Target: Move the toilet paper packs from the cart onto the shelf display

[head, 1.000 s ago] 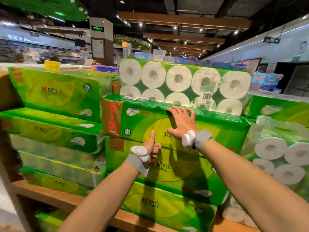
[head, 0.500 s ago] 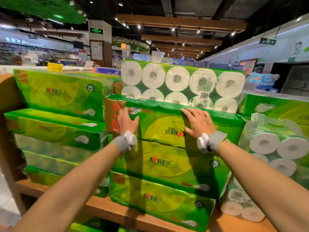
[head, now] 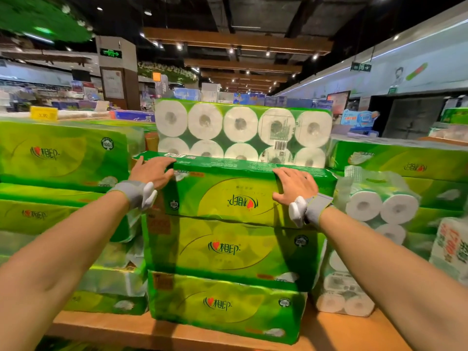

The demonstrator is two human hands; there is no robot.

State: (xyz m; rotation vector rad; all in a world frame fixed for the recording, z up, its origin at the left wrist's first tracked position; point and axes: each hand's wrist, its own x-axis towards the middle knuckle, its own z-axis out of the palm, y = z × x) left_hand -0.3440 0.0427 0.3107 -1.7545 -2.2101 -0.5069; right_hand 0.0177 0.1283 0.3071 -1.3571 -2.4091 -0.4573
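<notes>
Both hands were flat on the top pack [head: 228,196] of green toilet paper, nothing gripped; left hand [head: 152,171] lay over its upper left corner, fingers straight along the top edge; right hand [head: 295,184] pressed the front face near the upper right, fingers spread, tips at the top edge; both released, palms in contact, no curl round the wrap that I could see.

Top pack sat on the shelf display, uppermost of a three-high stack, long face toward the camera, logo upside down; middle pack [head: 228,249] directly under it, logo upright; bottom pack [head: 222,305] under that, resting on the wooden shelf [head: 177,334]; stack not flush, top pack's right end stuck out past the middle pack.

Roll pack [head: 240,125] stood behind the stack, roll ends facing the camera in two rows, lower row partly hidden by the top pack; contact between them, could not tell.

Left stack [head: 58,153] of same-brand packs was just beside the three-high stack; clear-wrapped rolls [head: 379,206] were just beside the top pack's right end.

Grey wristband with a white unit on each wrist: left wristband [head: 136,193], right wristband [head: 312,209].

Yellow price tag [head: 43,114] stood far back left; green exit sign [head: 110,53] hung on a pillar; rest of the store was blurred.
</notes>
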